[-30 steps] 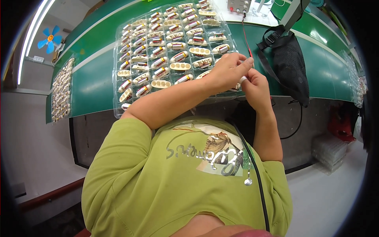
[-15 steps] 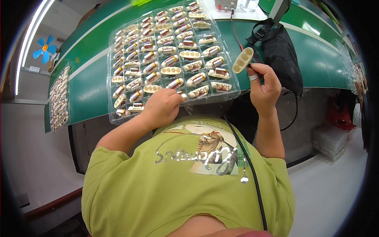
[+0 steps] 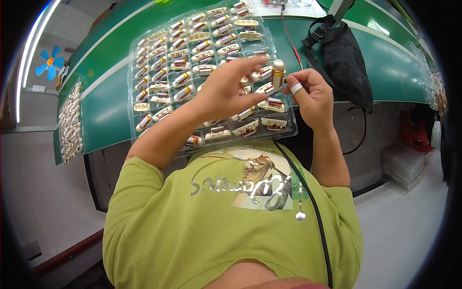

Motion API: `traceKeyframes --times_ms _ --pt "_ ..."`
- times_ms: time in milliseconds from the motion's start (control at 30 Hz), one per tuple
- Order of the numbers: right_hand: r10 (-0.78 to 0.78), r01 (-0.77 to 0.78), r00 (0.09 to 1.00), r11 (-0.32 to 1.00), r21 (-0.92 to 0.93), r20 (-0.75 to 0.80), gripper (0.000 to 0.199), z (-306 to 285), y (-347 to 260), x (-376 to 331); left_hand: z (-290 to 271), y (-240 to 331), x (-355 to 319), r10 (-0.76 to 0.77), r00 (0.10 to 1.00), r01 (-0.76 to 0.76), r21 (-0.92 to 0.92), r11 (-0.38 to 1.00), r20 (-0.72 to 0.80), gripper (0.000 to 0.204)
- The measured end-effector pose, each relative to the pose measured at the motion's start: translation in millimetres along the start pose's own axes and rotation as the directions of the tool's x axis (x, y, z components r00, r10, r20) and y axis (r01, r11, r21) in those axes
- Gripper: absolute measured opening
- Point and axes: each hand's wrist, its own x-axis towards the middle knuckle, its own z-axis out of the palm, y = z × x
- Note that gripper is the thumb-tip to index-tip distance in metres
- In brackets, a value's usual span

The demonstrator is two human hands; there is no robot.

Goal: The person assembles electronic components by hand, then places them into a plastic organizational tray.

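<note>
My right hand (image 3: 310, 94), with a white band round one finger, pinches a small oblong cream plastic piece (image 3: 278, 67) by its lower end. The side facing up carries a silver cylinder with red and yellow bands, like a small battery. Left of it, my left hand (image 3: 226, 89) is held over the tray with thumb and fingers apart, and nothing shows between them. Beneath lies a clear plastic compartment tray (image 3: 291, 130) filled with similar cream pieces (image 3: 246, 128). Most show a cylinder; some show round hollows instead. My left hand and forearm hide part of the tray.
The tray rests on a green table (image 3: 108, 115). A black mesh bag (image 3: 347, 62) lies to the right, near a red and black cable (image 3: 291, 43). Another filled tray (image 3: 72, 123) is at the far left. A black cord (image 3: 308, 207) hangs down my shirt.
My left hand has left the tray's near edge and moved up and right, its fingers spreading. My right hand has turned the cream piece from its hollowed side to its cylinder side.
</note>
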Motion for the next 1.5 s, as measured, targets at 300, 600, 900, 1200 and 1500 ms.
traceKeyframes --times_ms 300,600,900,1200,1500 --pt "0.123 -0.108 0.985 0.987 -0.121 0.12 0.014 -5.7 20.4 6.0 26.2 -22.9 34.5 -0.148 0.956 0.244 -0.407 0.88 0.254 0.05" --pt "0.222 -0.189 0.951 0.968 -0.164 0.216 0.02 -4.1 23.1 10.5 19.1 -23.4 39.8 -0.124 0.934 0.214 -0.248 0.945 0.336 0.038" --pt "0.307 -0.317 0.948 0.935 0.156 0.087 0.024 -21.2 38.1 10.2 -21.7 -93.7 75.0 -0.376 0.926 0.357 -0.242 0.902 -0.036 0.045" --pt "0.253 -0.263 0.964 0.953 0.148 0.084 0.024 -5.9 38.7 10.9 -1.3 -99.4 102.7 -0.202 0.976 0.147 0.451 0.88 0.076 0.027" --pt "0.269 -0.281 0.958 0.949 0.142 0.1 0.024 -0.6 36.9 12.6 -7.4 -118.9 134.0 -0.224 0.969 0.105 0.642 0.76 0.107 0.028"
